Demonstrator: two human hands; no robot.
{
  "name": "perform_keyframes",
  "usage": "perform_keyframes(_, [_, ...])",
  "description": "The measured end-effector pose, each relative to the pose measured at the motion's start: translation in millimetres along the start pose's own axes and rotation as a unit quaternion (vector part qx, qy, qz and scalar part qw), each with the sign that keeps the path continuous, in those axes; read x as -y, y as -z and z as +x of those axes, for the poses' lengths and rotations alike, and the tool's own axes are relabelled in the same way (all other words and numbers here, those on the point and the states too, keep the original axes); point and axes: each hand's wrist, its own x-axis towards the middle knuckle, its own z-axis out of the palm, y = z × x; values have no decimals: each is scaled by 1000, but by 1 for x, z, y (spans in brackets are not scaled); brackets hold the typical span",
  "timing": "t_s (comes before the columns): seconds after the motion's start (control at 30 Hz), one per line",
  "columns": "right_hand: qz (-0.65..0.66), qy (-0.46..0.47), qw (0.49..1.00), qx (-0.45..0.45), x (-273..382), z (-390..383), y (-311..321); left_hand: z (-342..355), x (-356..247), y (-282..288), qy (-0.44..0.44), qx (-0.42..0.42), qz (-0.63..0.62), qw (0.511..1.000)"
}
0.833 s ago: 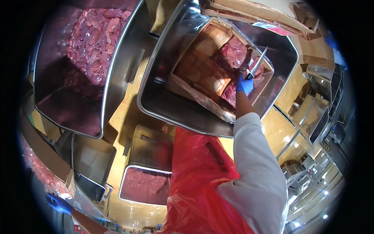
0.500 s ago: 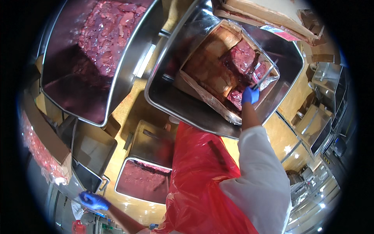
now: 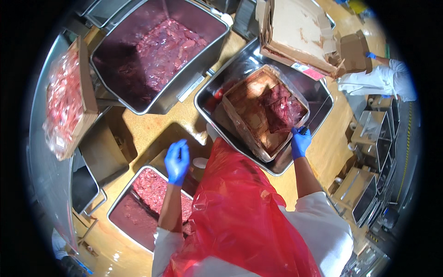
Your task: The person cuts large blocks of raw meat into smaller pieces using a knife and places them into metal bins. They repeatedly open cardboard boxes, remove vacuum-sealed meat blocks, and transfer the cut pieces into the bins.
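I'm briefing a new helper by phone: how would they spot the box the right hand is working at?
Find the steel tray ahead of the red apron. The box lies inside it, plastic-lined, holding dark meat, by the right hand. The neighbouring box is empty.

Floor [image 3: 152, 129]: yellow-tan, smooth, glossy under overhead light, red-stained in patches. A large steel vat [image 3: 157, 55] stands on it. Right of the vat, flattened cardboard [image 3: 300, 32]; further right, a row of steel carts [image 3: 369, 138]. Left of the vat, a steel counter edge [image 3: 46, 152].
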Motion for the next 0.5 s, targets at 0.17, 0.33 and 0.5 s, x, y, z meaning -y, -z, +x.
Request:
perform_keyframes(0.17, [-14, 80, 997, 7, 8, -1, 31, 27, -68, -44, -113, 145, -62, 981])
perform_keyframes(0.33, [43, 56, 996, 52, -63, 19, 41, 28, -87, -108, -210, 296, -72, 929])
perform_keyframes(0.5, [141, -2, 981, 134, -71, 2, 74, 27, -117, -182, -257, 436, 44, 862])
